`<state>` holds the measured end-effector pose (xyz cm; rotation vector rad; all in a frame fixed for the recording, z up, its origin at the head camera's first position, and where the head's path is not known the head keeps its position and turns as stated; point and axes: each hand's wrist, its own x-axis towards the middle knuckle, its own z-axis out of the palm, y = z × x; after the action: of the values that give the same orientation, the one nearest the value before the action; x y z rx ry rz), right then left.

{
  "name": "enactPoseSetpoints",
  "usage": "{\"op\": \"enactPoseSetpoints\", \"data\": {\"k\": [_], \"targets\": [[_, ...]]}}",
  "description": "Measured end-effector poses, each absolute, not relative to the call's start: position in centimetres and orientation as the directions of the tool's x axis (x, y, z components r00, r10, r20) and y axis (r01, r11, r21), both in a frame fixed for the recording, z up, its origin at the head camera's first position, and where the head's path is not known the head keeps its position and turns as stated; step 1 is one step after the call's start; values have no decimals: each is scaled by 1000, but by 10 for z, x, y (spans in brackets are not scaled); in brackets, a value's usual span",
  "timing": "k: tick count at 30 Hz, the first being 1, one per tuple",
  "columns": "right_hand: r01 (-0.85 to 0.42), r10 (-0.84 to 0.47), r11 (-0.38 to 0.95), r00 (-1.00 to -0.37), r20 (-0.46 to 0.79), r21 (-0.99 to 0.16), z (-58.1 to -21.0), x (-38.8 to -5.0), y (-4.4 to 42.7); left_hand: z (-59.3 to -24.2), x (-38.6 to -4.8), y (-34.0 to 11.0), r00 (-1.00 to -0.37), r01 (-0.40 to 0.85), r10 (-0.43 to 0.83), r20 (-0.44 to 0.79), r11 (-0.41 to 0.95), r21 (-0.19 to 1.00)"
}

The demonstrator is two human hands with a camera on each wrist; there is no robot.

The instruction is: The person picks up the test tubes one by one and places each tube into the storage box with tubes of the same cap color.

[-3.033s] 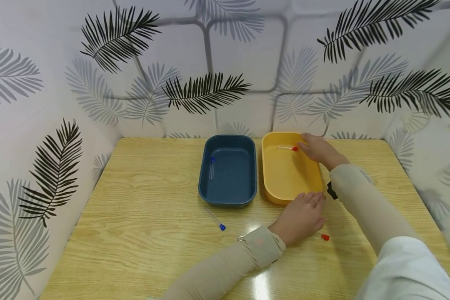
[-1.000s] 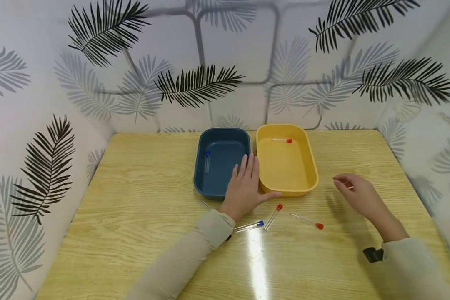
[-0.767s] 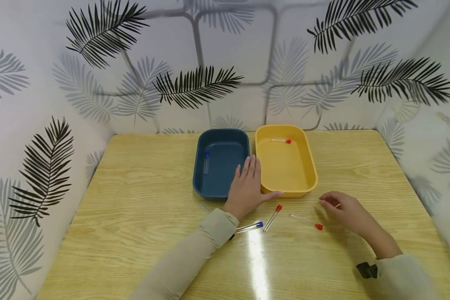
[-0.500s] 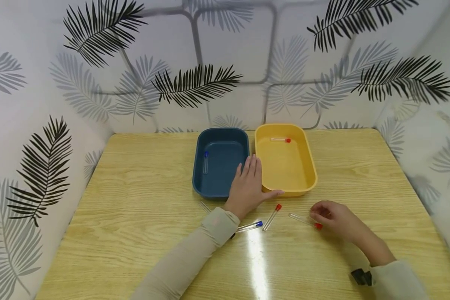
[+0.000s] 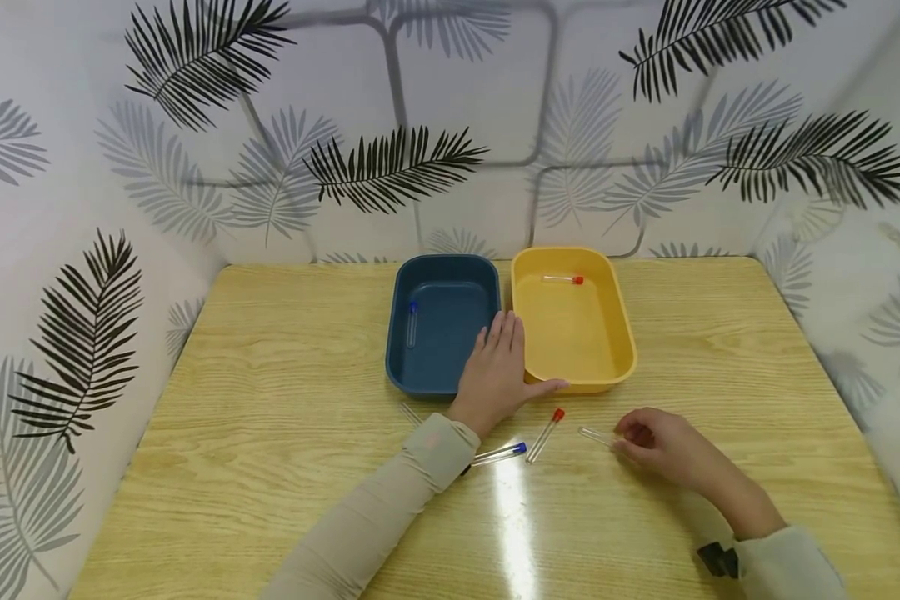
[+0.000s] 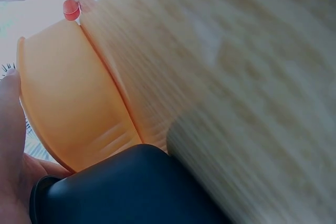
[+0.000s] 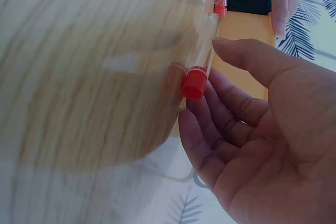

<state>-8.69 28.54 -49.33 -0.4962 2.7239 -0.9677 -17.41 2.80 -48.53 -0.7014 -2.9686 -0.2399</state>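
Observation:
My left hand (image 5: 492,375) lies with straight fingers over the gap between the blue tray (image 5: 392,350) and the yellow tray (image 5: 577,342), its thumb along the yellow tray's front. My right hand (image 5: 667,446) curves loosely around the capped end of a test tube (image 5: 596,435) on the table. In the right wrist view, the tube's red cap (image 7: 194,83) sits between the spread thumb and fingers, with no clear grip on it. Another red-capped test tube (image 5: 543,437) and a blue-capped test tube (image 5: 498,454) lie to its left.
One blue-capped tube (image 5: 412,327) lies in the blue tray, and a red-capped one (image 5: 562,279) in the yellow tray. A further tube (image 5: 410,412) is partly hidden under my left forearm. Patterned walls (image 5: 330,75) border the wooden table (image 5: 270,375).
From the yellow tray's far right rim, my right hand has come back to the red-capped tube on the table. My left hand has shifted left from the yellow tray's front to between the trays.

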Motion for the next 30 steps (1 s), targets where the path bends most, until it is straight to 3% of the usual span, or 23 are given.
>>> {"op": "enactPoseSetpoints", "data": {"k": [30], "targets": [[-222, -363, 762, -925, -116, -609, -499, -94, 272, -485, -174, 29, -896, 444, 436, 87, 883, 148]]}}
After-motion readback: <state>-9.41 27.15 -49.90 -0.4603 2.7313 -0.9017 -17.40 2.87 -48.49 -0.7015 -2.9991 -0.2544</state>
